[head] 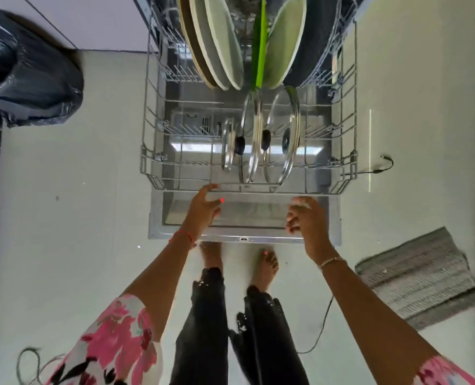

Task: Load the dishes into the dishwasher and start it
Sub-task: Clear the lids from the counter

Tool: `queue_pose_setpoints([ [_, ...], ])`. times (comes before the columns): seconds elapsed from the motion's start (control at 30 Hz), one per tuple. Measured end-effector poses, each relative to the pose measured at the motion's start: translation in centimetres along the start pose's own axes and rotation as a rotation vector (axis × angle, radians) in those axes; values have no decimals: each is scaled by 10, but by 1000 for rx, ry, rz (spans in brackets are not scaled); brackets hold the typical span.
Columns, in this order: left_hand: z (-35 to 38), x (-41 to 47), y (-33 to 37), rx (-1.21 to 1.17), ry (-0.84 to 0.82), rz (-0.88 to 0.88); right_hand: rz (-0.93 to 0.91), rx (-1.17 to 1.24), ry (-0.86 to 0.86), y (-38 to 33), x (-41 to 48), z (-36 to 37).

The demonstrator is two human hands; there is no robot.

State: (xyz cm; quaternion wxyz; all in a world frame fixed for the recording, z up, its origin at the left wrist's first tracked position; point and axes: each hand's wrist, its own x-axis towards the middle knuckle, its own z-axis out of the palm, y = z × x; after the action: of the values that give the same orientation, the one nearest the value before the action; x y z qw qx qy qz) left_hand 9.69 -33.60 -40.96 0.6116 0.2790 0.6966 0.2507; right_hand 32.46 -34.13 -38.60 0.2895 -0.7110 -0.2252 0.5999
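We see the lower rack (153,151) drawn out of the dishwasher and resting on the open door (258,235), which lies flat over the floor (91,168). The left hand (203,209) reaches forward with the arm nearly straight, back of the hand up. Its bent fingers meet the rack's near rim left of the middle. The blur keeps us from telling whether they grip the wire or only touch it. The right hand (307,220) hangs over the door's near right corner, just short of the rack and apart from it. Its fingers are loosely curled with nothing in them.

Three glass lids (283,134) stand on edge along the rack's near edge, side by side, their faces turned left and right and their long lines running from near to far. Towards the far edge, pale plates (219,43) stand on edge leaning to the left. A green cutting board (260,43) stands upright beside them, its long axis running towards the machine. Another pale plate leans to its right, and a dark pan (315,37) sits at the far right corner.

Bare feet (265,263) stand at the door's near edge. A black bin bag (28,68) sits well to the left, a grey mat (419,273) lies on the floor to the right, and a thin cable (382,168) lies by the rack's right side.
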Motion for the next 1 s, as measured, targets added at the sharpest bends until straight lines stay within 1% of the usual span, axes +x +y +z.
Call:
queue_pose_setpoints([
  [0.2, 11, 16, -10, -1, 39, 57, 4, 29, -127, 2, 34, 18],
  [0.33, 16, 24, -14, 66, 87, 77, 12, 74, -88, 12, 50, 26],
  [0.4, 18, 26, -14, 31, 106, 67, 13, 51, -71, 14, 55, 28],
  [0.53, 23, 26, -15, -81, 132, 10, -14, 13, 17, 19, 58, 36],
  [0.6, 23, 28, -16, -137, 130, -20, -50, 1, 49, 23, 58, 39],
  [0.73, 24, 28, -20, -243, 110, -53, -182, -146, 112, 35, 60, 46],
  [0.87, 24, 34, -17, -297, 159, -57, -321, -281, 177, 35, 67, 51],
  [0.93, 24, 40, -10, -314, 167, -52, -398, -371, 181, 26, 74, 51],
  [1.0, 25, 48, 1, -346, 176, -59, -432, -408, 160, 15, 86, 52],
])
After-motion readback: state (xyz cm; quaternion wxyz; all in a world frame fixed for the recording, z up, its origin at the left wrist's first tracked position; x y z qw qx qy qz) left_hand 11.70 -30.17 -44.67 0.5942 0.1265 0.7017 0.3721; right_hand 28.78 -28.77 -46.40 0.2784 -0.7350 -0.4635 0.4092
